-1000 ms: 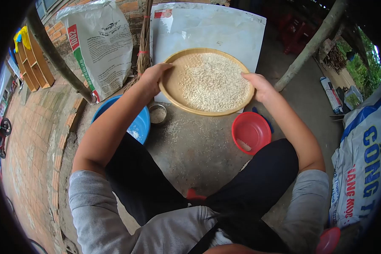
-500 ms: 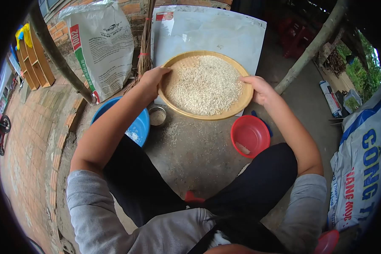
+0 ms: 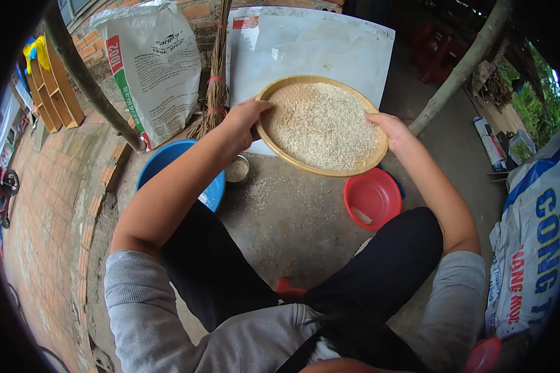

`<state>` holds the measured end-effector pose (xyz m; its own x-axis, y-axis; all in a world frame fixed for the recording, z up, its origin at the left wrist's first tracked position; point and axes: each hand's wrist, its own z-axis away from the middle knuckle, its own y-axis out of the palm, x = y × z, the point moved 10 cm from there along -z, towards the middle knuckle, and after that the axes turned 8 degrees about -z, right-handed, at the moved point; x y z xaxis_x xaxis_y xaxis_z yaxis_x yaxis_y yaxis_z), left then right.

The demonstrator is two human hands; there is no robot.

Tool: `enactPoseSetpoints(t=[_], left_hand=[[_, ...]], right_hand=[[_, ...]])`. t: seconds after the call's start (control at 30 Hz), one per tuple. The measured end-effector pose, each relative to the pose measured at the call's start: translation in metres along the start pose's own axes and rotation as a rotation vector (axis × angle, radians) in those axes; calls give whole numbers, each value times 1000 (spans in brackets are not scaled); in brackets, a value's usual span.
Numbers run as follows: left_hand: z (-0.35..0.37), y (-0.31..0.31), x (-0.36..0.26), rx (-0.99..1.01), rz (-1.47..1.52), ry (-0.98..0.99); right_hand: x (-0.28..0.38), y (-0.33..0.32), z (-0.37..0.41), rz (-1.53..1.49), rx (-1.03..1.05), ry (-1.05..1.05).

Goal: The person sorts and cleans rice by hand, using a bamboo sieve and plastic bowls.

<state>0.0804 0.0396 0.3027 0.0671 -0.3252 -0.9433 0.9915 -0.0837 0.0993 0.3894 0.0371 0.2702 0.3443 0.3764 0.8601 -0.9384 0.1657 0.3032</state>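
Note:
A round, shallow winnowing basket (image 3: 305, 166) is held up in front of me, tilted down toward the right. Pale rice grains (image 3: 333, 127) cover most of its inside, with browner bits toward the upper left. My left hand (image 3: 246, 123) grips the left rim, thumb over the edge. On the opposite rim my right hand (image 3: 389, 129) is closed, thumb on top and the other fingers hidden beneath. Below the basket's right side sits a red basin (image 3: 389, 196) with a small pale heap in it. A blue basin (image 3: 162, 160) lies partly behind my left forearm.
A small metal bowl (image 3: 238, 169) stands by the blue basin, near scattered grains on the concrete floor (image 3: 274, 217). Behind are a white board (image 3: 305, 43), a straw broom (image 3: 215, 93) and a white sack (image 3: 158, 74). Another printed sack (image 3: 529, 248) stands at right, near a wooden pole (image 3: 460, 71).
The basket has shifted right in both hands and now tilts down to the right. The grains have slid toward its right side. The view has moved slightly.

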Motion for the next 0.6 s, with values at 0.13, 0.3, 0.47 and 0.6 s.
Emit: enactPoseSetpoints(t=[0.13,0.3,0.47,0.6], left_hand=[[-21,-21,3,185,50,-116],[-1,4,2,44,-64,25],[-14,-16,4,155,138,-139],[-2,-1,4,19,-7,-17]], right_hand=[[3,19,14,161,42,-130],[4,1,2,24,16,5],[6,42,38,285,81,-165],[10,4,7,129,21,-104]])
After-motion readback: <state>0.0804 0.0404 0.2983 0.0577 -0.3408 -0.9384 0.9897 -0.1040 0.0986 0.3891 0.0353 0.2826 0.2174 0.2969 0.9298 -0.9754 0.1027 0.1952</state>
